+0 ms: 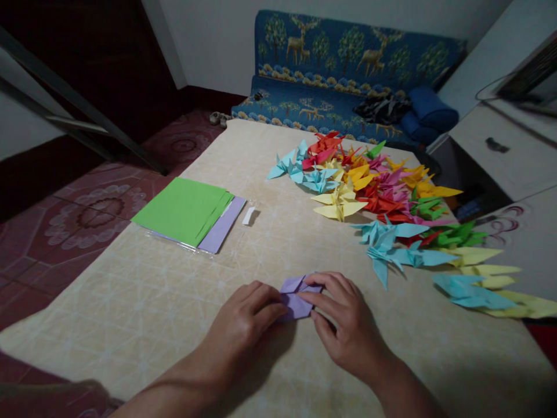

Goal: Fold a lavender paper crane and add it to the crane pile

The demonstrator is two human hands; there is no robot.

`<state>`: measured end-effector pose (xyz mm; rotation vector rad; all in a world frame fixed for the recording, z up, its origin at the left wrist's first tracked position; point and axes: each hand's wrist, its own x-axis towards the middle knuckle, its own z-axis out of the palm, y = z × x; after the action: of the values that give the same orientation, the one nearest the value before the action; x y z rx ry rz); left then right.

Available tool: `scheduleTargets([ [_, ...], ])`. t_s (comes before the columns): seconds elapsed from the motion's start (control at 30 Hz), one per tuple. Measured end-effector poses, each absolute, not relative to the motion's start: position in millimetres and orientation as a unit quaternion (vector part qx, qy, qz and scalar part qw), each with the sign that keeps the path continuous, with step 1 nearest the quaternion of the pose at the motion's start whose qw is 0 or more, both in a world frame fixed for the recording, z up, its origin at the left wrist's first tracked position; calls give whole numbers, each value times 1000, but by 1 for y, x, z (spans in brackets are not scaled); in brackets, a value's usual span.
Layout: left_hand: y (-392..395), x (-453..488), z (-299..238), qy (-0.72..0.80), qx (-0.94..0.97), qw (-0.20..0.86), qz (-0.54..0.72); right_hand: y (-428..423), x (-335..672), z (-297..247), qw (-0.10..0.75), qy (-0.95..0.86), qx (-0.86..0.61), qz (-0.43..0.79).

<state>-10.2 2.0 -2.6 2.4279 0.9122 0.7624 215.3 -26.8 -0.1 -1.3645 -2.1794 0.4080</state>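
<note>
A folded piece of purple origami paper [296, 306] lies between my two hands near the front of the table. My left hand [248, 316] grips its left side, with thumb and fingers pressed together on the paper. On the right side, my right hand [343, 316] holds the same paper, its fingers on the top and its thumb at the lower right edge. Creases and a flap show in the middle of the paper. The parts under my fingers are hidden.
A stack of green paper [183, 206] with purple sheets [223, 226] lies at the left, a small white slip [249, 216] beside it. Many-coloured folded paper cranes [342, 203] cover the right. Behind stand a blue sofa [304, 93] and a white cabinet [500, 157].
</note>
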Motion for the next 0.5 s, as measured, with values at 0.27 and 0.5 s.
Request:
scheduleTargets([
  [0.27, 10, -19, -2, 312, 893, 168, 276, -31, 210, -3, 263, -806, -513, 136],
  [0.5, 2, -10, -8, 353, 866, 193, 298, -32, 205, -6, 278, -797, -518, 137],
])
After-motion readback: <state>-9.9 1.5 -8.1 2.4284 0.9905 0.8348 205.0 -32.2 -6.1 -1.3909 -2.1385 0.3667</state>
